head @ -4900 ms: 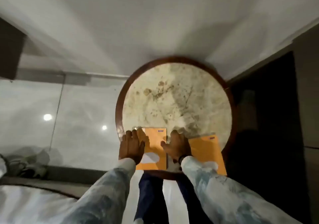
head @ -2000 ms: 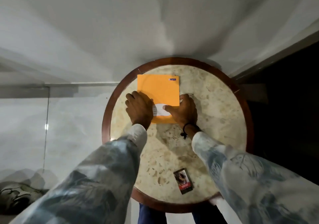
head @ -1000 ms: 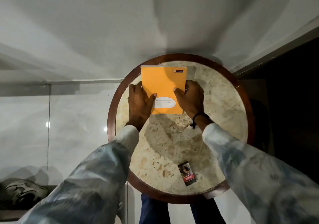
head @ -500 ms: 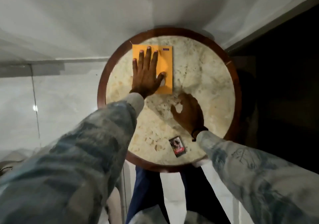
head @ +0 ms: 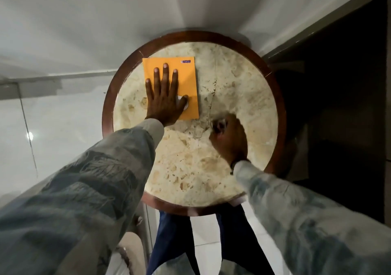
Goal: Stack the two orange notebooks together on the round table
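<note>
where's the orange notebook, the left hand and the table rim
orange notebook (head: 186,77), head view, bare cover right of the fingers
left hand (head: 164,103), head view, back of hand
table rim (head: 280,105), head view, brown wooden right edge

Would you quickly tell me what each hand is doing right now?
Left hand: open, pressed flat on the orange notebook.
Right hand: over the round table, blurred; grip cannot be told.

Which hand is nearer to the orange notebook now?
Left. The left hand lies flat on the orange notebook, fingers spread. The right hand is off it, over the bare round table to the notebook's near right, blurred.
</note>
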{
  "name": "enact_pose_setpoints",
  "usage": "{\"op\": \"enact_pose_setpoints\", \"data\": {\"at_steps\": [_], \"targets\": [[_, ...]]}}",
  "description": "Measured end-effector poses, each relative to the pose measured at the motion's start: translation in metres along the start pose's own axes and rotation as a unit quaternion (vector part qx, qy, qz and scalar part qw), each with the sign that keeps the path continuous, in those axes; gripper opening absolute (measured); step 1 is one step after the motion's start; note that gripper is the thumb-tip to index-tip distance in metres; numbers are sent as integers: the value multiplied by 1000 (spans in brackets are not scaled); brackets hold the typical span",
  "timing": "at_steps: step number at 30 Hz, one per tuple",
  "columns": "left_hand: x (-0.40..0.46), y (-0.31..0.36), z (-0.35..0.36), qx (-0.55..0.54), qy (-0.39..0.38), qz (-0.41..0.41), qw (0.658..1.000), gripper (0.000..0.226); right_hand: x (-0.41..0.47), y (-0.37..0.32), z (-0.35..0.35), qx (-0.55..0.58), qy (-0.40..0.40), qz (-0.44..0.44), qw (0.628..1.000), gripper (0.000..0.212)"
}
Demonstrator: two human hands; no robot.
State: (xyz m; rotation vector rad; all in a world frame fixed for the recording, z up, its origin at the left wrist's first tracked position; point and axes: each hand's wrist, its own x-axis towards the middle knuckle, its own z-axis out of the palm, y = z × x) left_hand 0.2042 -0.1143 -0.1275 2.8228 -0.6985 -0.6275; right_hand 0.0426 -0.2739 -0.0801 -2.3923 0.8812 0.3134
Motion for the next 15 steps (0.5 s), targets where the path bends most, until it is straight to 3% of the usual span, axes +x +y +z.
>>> {"op": "enact_pose_setpoints", "data": {"at_steps": [5,10,13,15], "targets": [[2,-4,7,-1,12,4,1000,84,109,-36,-25,48,107,-6,993,55],[2,-3,11,17,24,5,1000,84,121,-40,-24,13,71,-12,997,69],[-2,-1,-1,14,4,-5,1000,85,111,-46,-52,76,75,-9,994,77],[-7,7,-18,21,11,8,1000,84,103,-55,-91,187,122,-21,975,66]]}}
